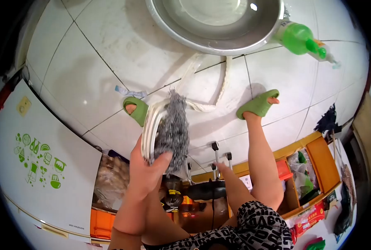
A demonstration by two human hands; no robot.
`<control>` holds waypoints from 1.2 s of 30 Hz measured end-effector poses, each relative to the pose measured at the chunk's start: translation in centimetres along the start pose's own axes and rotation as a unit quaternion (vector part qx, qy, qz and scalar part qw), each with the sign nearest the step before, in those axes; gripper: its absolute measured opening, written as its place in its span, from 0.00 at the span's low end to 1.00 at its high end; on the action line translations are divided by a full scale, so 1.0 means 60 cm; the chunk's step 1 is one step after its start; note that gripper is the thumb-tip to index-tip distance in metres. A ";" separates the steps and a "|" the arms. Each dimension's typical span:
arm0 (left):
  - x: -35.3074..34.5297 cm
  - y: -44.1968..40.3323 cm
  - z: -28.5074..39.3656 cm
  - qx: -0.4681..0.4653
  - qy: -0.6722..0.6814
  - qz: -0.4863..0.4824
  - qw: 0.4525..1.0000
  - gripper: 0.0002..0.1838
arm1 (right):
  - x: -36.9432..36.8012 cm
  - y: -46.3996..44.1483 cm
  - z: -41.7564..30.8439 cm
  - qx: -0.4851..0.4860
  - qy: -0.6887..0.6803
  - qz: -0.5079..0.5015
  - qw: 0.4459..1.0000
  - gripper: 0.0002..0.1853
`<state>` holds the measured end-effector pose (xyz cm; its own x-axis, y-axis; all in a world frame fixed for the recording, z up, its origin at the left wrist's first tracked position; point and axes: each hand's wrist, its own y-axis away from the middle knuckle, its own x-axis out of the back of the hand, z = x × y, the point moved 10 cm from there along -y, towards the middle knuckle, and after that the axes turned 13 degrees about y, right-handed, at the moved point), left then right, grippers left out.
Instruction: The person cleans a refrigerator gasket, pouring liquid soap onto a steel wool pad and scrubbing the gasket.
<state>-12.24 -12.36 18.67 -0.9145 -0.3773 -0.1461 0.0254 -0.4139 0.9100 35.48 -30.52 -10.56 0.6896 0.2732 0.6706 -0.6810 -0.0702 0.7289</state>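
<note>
My left hand [152,166] is closed around a grey shaggy, fibrous cloth [175,129] and a looped white ribbed strip [149,133], with the thumb pressed on the grey fibres. Another length of white strip [224,83] trails over the floor toward the metal basin [219,52]. Close to my right knee, what looks like my right hand [231,177] points forward; its fingers are mostly hidden, and I see nothing held in it.
Behind the basin's right rim, a green bottle [297,38] lies on its side. Green slippers [258,105] are on my feet. A white cabinet door [44,166] with green stickers stands at left. Wooden shelves [318,162] hold bags, and a black pan [204,191] sits below.
</note>
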 end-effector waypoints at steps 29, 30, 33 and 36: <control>-0.265 -0.141 0.151 -0.230 -0.267 -0.200 0.914 0.22 | -0.208 0.395 -0.267 0.415 0.135 -0.224 0.871 0.19; -0.274 -0.112 0.140 -0.209 -0.259 -0.217 0.918 0.23 | -0.112 0.430 -0.286 0.296 -0.017 -0.309 0.904 0.18; -0.297 -0.038 0.131 -0.246 -0.311 -0.236 0.887 0.24 | 0.090 0.573 -0.396 0.262 -0.480 -0.452 0.704 0.24; -0.295 0.009 0.101 -0.323 -0.344 -0.202 0.858 0.27 | 0.197 0.640 -0.442 0.364 -0.502 -0.446 0.646 0.23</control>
<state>1.52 -0.86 24.12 -0.9174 0.3921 0.0674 -0.3351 -0.8527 0.4007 10.94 -4.56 21.71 0.7883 -0.2184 -0.5753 0.1406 -0.8462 0.5139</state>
